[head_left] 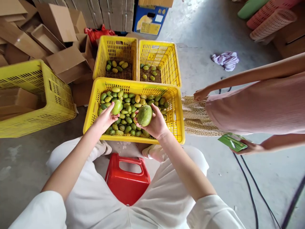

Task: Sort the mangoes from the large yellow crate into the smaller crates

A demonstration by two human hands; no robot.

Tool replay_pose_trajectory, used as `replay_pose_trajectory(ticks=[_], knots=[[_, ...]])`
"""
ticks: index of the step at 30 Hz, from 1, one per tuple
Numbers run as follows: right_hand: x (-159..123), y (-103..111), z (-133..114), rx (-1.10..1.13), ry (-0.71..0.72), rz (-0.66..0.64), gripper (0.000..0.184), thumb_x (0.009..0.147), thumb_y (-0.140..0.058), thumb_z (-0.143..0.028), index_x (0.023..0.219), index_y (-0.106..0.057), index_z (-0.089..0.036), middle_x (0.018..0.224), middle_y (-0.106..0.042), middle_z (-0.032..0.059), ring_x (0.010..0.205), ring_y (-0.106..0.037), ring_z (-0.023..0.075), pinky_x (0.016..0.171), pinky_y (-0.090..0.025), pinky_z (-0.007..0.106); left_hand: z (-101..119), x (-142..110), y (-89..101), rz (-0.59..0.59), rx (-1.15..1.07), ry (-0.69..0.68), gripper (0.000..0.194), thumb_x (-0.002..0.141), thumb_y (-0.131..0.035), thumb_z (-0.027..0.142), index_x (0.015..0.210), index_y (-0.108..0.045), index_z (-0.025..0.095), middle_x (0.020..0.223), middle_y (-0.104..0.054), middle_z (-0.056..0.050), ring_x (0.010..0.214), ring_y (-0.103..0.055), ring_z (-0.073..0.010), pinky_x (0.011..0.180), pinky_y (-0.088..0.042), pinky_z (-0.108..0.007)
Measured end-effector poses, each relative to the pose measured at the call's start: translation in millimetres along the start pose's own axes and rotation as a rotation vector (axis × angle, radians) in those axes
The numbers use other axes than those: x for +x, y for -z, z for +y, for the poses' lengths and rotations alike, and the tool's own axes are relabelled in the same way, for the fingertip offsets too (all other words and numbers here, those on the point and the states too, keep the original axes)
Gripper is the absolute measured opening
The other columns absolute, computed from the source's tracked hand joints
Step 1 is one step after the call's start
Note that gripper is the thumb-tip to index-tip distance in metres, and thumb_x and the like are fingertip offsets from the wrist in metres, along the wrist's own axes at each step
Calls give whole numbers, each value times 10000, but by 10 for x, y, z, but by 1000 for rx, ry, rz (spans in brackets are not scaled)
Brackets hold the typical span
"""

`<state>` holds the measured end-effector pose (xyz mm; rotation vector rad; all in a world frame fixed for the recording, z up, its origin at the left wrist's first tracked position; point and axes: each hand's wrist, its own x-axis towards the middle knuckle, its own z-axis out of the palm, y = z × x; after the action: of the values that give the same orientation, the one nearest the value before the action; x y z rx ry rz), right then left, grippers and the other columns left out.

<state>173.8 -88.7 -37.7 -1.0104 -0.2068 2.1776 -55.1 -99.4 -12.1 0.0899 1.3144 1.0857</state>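
My left hand is closed around a smooth light-green mango. In my right hand sits a larger, duller green mango, its broad side turned up. Both hands are over the front yellow crate, which holds a wide layer of green and yellowish mangoes. Behind it stand two more yellow crates, the back left crate and the back right crate, each with several mangoes on its floor.
A red plastic stool is between my legs. To the right a person in a pink top holds a green packet. Cardboard boxes and a yellow crate are at left. Black cables and a cloth lie on the floor.
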Motion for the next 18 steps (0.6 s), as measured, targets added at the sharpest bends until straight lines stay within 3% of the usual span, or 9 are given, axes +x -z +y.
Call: replay_pose_trajectory(ticks=[6, 11, 18], knots=[[39, 56, -16, -27, -41, 27, 339, 1114, -732, -584, 1102, -781, -249, 908, -838, 43, 776, -831, 249, 610, -673, 333, -56, 4, 56, -63, -68, 36, 158, 1056, -861, 301, 1039, -804, 155, 927, -838, -98, 621, -686, -124, 595, -544, -225], [34, 33, -54, -5, 9, 13, 312, 1103, -745, -570, 1176, -803, -272, 925, -838, 16, 842, -832, 236, 688, -690, 332, -70, 59, 83, -23, -100, 44, 125, 993, -888, 229, 1042, -790, 171, 898, -824, -79, 623, -675, -127, 614, -542, -227], [181, 68, -104, 117, 26, 73, 256, 1092, -742, -536, 1122, -751, -282, 918, -816, 9, 859, -813, 244, 728, -697, 379, 62, 102, -114, -49, -234, 1, 85, 1066, -786, 285, 1086, -788, 202, 847, -741, -28, 636, -626, -113, 583, -513, -186]])
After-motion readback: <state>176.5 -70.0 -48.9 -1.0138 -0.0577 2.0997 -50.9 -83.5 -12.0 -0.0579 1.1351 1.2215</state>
